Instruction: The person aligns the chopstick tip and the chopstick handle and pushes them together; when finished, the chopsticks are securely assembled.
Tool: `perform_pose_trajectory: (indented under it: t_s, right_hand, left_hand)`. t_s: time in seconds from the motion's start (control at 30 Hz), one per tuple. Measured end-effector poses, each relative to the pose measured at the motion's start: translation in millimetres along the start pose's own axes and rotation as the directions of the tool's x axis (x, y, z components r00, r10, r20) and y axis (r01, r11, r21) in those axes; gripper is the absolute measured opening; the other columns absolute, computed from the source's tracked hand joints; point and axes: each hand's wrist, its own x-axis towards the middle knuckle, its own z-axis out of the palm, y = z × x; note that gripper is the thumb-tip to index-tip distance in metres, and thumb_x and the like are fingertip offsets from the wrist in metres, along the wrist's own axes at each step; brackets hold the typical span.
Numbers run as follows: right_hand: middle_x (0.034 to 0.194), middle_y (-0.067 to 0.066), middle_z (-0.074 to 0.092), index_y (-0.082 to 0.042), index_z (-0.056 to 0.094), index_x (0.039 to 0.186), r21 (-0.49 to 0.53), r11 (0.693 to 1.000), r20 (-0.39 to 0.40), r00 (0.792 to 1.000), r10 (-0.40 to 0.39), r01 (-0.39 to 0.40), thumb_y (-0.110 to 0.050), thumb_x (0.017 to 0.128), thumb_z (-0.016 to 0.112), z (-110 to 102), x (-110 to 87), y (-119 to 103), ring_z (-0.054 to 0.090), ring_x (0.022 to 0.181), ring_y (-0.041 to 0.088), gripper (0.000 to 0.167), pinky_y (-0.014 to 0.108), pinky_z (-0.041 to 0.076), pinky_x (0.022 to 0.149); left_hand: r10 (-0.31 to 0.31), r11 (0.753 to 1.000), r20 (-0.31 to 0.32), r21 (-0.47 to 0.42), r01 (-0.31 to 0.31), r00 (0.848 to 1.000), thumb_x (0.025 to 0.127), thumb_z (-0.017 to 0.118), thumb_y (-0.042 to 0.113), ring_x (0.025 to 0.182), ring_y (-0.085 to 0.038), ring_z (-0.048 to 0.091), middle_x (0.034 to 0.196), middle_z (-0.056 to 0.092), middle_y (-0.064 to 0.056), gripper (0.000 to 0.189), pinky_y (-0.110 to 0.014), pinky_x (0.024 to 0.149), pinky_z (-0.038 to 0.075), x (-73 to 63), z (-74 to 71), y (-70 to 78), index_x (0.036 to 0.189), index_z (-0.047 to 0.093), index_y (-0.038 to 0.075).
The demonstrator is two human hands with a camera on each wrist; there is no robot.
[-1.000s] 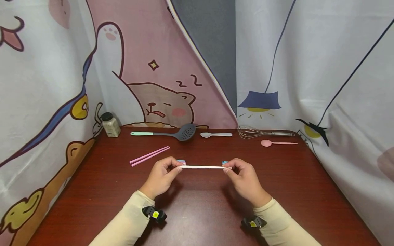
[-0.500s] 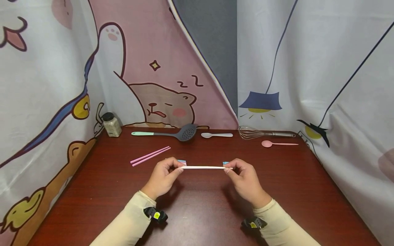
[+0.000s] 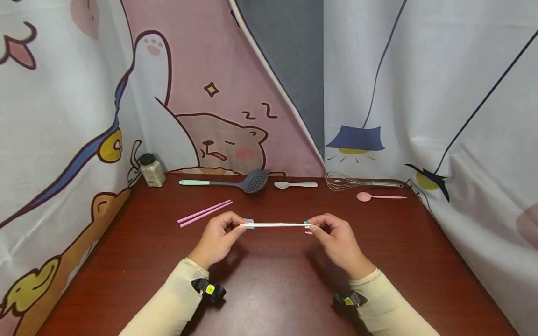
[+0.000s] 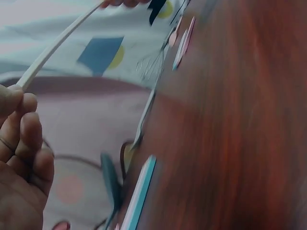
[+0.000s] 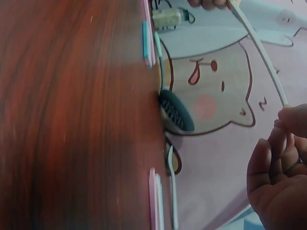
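A slim white chopstick [image 3: 277,225] lies level between my two hands, narrower towards the right. The fingertips and thumb of my left hand [image 3: 215,239] pinch one end. At the other end it is pinched by my right hand [image 3: 339,241]. Both wrist views show the chopstick [image 4: 55,47] raised above the tabletop. Beyond the fingers lie blue and pink sticks [image 4: 140,194], one group behind each hand and partly hidden by it in the head view. The right wrist view shows pink and pale sticks [image 5: 153,199] near that hand.
On the dark red wooden table [image 3: 269,280], a pair of pink chopsticks [image 3: 204,213] lies at left. Along the back are a seasoning jar [image 3: 152,171], slotted skimmer [image 3: 254,181], white spoon [image 3: 296,185], whisk [image 3: 357,182] and pink spoon [image 3: 380,197]. Printed curtains enclose the back and sides.
Both hands have shifted slightly away from the body with the white chopstick, still pinching its ends. More of the coloured sticks behind them now shows. The things on the table have not moved.
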Motion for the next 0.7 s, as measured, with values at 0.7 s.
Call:
perform_pose_trajectory:
  t_s: [0.7]
  right_hand:
    - [0.085, 0.012, 0.067, 0.011, 0.073, 0.108, -0.119, 0.98, -0.102, 0.984, 0.149, -0.161, 0.002, 0.097, 0.07, -23.0, 11.3, 6.4, 0.053, 0.073, 0.005, 0.014, 0.019, 0.044, 0.063]
  left_hand:
    - [-0.31, 0.853, -0.493, 0.234, 0.467, 0.813, 0.102, 0.067, 0.009, 0.083, -0.015, 0.059, 0.097, 0.071, -0.015, 0.013, -0.019, 0.067, 0.046, 4.2, -113.9, -73.0, 0.109, 0.075, 0.002]
